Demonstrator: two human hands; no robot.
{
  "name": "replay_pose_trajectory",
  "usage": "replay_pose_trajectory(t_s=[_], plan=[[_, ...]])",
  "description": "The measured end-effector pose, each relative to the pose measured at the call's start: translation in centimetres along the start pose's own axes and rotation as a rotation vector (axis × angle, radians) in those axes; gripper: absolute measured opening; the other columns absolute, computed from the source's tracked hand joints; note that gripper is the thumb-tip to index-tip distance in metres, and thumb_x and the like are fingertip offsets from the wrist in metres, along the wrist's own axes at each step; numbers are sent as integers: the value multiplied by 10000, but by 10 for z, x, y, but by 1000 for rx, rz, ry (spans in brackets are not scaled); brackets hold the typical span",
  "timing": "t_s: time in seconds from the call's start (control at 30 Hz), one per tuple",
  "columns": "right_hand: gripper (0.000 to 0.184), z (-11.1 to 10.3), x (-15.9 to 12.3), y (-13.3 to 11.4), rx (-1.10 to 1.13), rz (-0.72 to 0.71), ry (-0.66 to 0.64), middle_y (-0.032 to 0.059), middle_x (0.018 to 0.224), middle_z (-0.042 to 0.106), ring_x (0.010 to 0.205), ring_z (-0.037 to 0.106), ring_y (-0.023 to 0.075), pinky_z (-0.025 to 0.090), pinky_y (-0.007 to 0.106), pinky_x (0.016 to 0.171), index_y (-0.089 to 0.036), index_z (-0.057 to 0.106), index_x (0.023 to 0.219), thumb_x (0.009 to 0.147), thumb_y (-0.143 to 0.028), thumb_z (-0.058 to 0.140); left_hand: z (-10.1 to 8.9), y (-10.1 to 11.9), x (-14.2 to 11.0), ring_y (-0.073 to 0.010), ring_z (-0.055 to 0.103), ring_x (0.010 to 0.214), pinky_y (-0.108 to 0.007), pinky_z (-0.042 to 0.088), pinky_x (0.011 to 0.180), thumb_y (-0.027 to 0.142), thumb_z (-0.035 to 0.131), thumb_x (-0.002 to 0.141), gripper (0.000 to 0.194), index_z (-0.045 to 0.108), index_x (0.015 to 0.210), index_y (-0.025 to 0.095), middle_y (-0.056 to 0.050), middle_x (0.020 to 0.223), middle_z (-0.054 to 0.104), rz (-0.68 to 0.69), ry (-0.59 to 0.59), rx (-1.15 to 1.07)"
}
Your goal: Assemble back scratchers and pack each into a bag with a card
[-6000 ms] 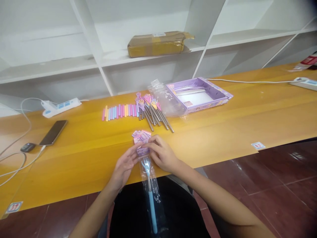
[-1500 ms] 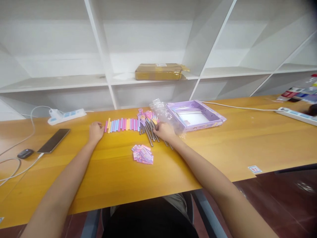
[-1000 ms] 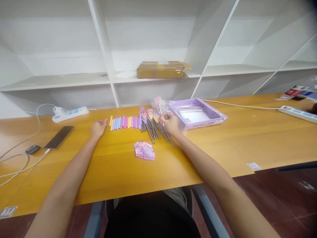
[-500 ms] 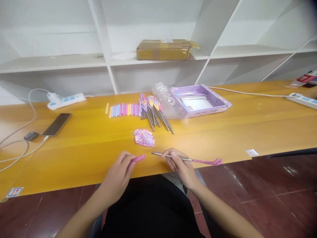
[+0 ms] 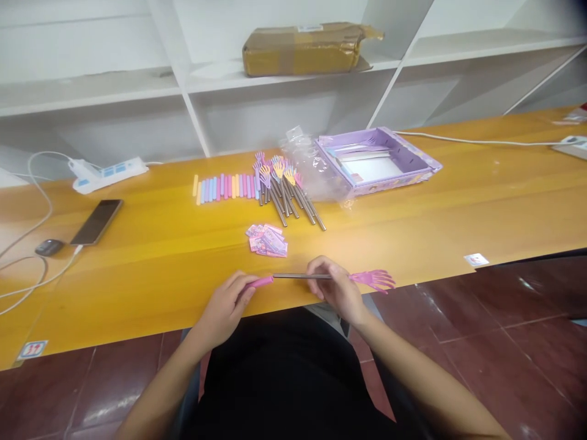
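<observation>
Near the table's front edge, my left hand pinches a pink handle sleeve. My right hand is closed round the metal rod of a back scratcher, whose pink hand-shaped head points right. The rod's bare end meets the open mouth of the sleeve; whether it has entered cannot be made out. Beyond my hands lies a small pile of pink and purple cards. Farther back are a heap of back scratchers with metal rods and a row of coloured sleeves.
A purple open box holds more back scratchers, with clear plastic bags beside it. Leftward are a phone, a black earbud-like case, cables and a power strip. A taped cardboard parcel rests on the shelf.
My left hand has taken a pink sleeve from the row, my right a pink back scratcher from the heap. Both came back to the front edge, and rod and sleeve now meet end to end.
</observation>
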State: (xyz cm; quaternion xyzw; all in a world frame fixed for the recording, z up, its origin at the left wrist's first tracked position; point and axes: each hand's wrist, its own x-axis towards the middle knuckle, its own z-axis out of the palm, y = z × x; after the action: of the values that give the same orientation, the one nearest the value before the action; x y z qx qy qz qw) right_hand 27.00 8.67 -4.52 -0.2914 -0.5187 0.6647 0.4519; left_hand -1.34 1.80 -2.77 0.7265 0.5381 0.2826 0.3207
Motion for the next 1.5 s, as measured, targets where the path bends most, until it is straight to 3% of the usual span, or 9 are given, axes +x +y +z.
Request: replay_pose_trajectory(t_s=[0.17, 0.37, 0.57, 0.8, 1.03, 1.33, 1.4, 1.5], plan=[[499, -5, 4, 0, 31, 39, 66, -20, 562, 546, 467, 387, 152, 308, 306, 502, -234, 708, 890, 1036, -687, 558, -1, -1, 1, -229, 683, 1173, -357, 530, 1022, 393, 437, 1185, 367, 696, 1441, 352, -64, 1286, 724, 2, -27, 3], [506, -3, 4, -2, 23, 49, -8, -16, 557, 553, 471, 433, 155, 368, 313, 523, -223, 737, 871, 1037, -674, 578, -2, -3, 0, -227, 682, 1169, -361, 533, 1014, 382, 442, 1185, 371, 696, 1453, 354, -65, 1273, 731, 19, -39, 1], [495, -3, 4, 0, 27, 41, 57, -26, 540, 531, 461, 401, 153, 341, 305, 501, -229, 713, 864, 1029, -676, 579, -3, -2, 0, -229, 683, 1165, -360, 540, 1016, 389, 447, 1182, 365, 704, 1436, 342, -70, 1268, 725, 12, -45, -5], [508, -4, 3, 1, 10, 13, -37, -12, 601, 593, 505, 466, 154, 396, 305, 543, -212, 729, 930, 1084, -659, 540, -3, 0, 0, -211, 688, 1115, -321, 546, 979, 369, 458, 1180, 362, 720, 1428, 349, -57, 1219, 729, 39, -37, 10], [487, -7, -1, 4, 24, 8, -174, 2, 687, 627, 570, 511, 146, 413, 298, 594, -202, 718, 990, 1149, -586, 463, -3, 0, -2, -156, 643, 830, -269, 505, 760, 364, 535, 1155, 299, 754, 1350, 306, -35, 1091, 727, 46, -35, 40], [524, -8, -8, 5, -81, 50, -251, -35, 665, 517, 553, 408, 127, 340, 284, 579, -217, 662, 1051, 1160, -645, 380, -2, -1, -5, -144, 659, 806, -271, 506, 743, 305, 602, 1126, 241, 787, 1279, 314, -27, 1073, 763, 103, 18, 9], [527, -9, -3, 6, -50, 31, -193, -64, 636, 442, 516, 327, 118, 270, 273, 536, -230, 656, 1119, 1115, -715, 450, 0, -4, -6, -149, 696, 849, -258, 520, 733, 300, 632, 1112, 232, 794, 1276, 326, -24, 1095, 781, 88, 76, -37], [490, -13, 7, 4, 70, -93, 62, -114, 610, 278, 476, 154, 93, 177, 258, 488, -266, 626, 1135, 1019, -741, 635, 2, -7, -6, -175, 747, 970, -260, 561, 794, 293, 660, 1095, 211, 805, 1247, 317, -31, 1115, 804, 72, 174, -85]])
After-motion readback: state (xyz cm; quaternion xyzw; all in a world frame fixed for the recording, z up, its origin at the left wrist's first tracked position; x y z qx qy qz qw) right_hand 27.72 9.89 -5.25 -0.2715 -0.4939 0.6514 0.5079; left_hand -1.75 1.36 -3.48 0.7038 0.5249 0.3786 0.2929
